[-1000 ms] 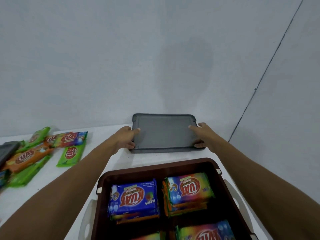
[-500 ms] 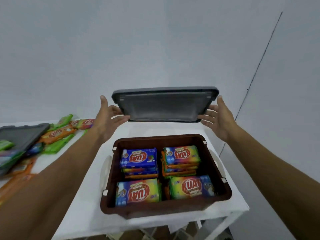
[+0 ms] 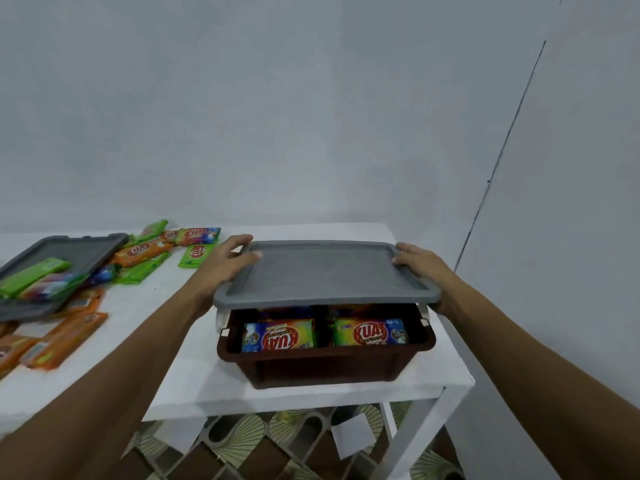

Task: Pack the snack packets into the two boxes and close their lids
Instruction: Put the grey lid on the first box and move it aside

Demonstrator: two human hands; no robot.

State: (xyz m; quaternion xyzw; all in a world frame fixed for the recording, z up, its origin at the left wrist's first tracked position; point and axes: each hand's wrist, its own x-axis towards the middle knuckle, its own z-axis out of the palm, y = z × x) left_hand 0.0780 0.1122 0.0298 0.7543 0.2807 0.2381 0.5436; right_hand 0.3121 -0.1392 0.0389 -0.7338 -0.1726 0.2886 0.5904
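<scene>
I hold the grey lid [image 3: 325, 275] over the brown box [image 3: 325, 367], one hand at each short end. My left hand [image 3: 228, 258] grips the lid's far left corner, thumb lying on its top and fingers curled round the edge. My right hand [image 3: 420, 263] grips the far right corner the same way, fingers bent over the rim. The lid covers the box from above, but its near edge stands clear of the box's front rim. Whether its far edge touches the box I cannot tell. Through that front gap I see two colourful snack packets [image 3: 280, 336] lying side by side inside the box, with more packets dim behind them. The box sits on the white table [image 3: 194, 375]. Left of the box, well apart from it, loose green and orange packets [image 3: 145, 251] lie scattered on the table. Further left of the box is a second grey lid [image 3: 79, 247] with a few packets on top of it. More orange packets [image 3: 65, 337] lie to the near left of the box. Below the box, under the table, is a patterned tile floor [image 3: 242, 441].
</scene>
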